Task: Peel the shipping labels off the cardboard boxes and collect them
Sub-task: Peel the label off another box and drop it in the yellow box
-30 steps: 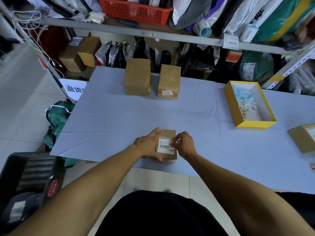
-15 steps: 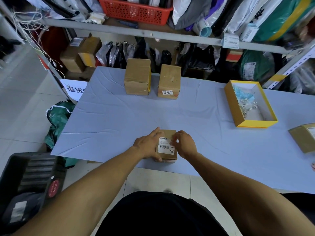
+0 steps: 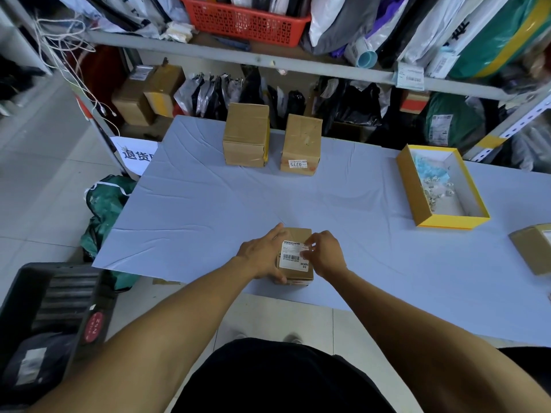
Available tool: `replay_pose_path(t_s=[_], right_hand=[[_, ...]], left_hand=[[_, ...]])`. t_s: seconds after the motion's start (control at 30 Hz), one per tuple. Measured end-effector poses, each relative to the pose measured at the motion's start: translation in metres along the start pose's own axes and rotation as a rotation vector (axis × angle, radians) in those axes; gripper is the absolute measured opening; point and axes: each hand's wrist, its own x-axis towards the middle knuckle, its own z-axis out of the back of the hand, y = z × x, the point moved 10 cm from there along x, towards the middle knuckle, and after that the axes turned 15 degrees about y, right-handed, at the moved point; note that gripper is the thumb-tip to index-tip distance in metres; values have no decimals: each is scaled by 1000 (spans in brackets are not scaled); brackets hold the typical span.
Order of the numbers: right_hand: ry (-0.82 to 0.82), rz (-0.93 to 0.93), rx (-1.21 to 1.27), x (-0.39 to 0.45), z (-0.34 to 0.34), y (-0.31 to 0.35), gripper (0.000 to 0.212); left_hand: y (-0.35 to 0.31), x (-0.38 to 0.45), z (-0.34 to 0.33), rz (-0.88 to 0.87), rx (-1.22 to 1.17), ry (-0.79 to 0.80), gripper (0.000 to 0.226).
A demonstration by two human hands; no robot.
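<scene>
So the peel is only just getting started. Bottom centre of the frame there's a small cardboard box (image 3: 296,254) sitting near the front edge of the tabletop (image 3: 193,210). The left hand (image 3: 264,257) is wrapped around the box's left side, holding it steady. The right hand (image 3: 323,253) has its fingertips pinched together at the top right corner of the white shipping label (image 3: 293,257), looks like it's picking at that corner. The rest of the label is flat and stuck down, barcode fully readable, so I'd call this one barely begun.

What's left: upper middle of the frame has two more boxes side by side. The right one (image 3: 301,144) has a small sticker on its front, the left one (image 3: 246,135) shows no label from here. Another box (image 3: 533,248) pokes in at the right edge. The yellow tray (image 3: 416,186) at the right holds some crumpled bits, can't tell if those are peeled labels.
</scene>
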Motion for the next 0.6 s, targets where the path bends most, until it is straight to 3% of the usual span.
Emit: replay_pose_path(t_s=[0.23,0.6], right_hand=[[-12,63,-158,-7,-2,18,7],[62,61,-123,-4,5,18,19]], left_hand=[[2,-1,0,1,-22,-4,114],[8,3,-1,-9,9,-14,122]])
